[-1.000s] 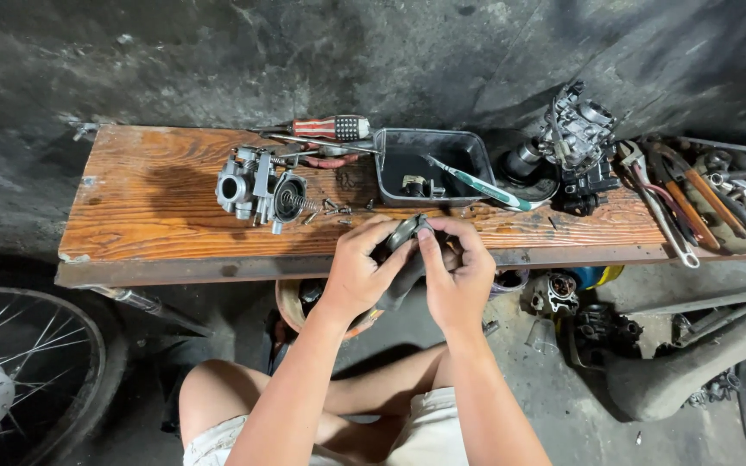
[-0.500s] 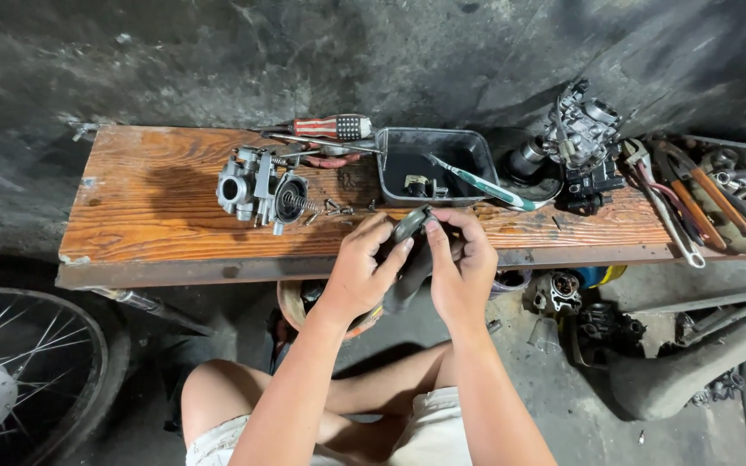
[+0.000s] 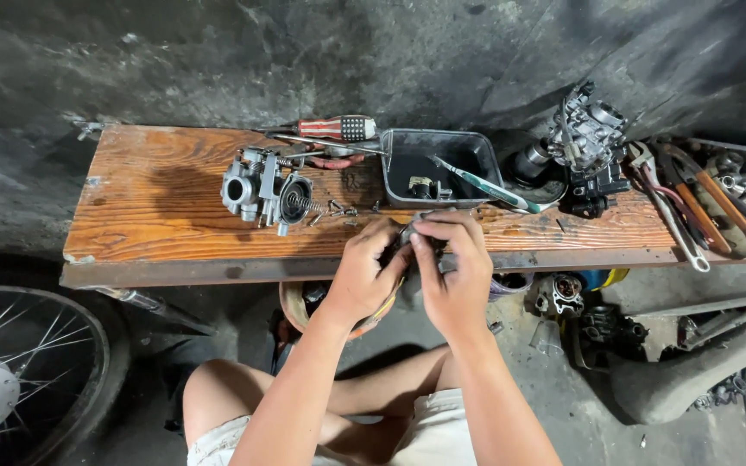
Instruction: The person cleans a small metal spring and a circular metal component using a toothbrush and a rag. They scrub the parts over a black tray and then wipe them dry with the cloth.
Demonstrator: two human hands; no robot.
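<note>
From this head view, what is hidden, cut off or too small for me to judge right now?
- Small dark part between the left hand and right hand: head view, fingers cover nearly all of it.
- Contents of the dark rectangular plastic tray: head view, shadowed, too small.
- Loose screws beside the silver metal carburettor body: head view, too small to count.
- Spoked wheel: cut off by the left edge.
</note>
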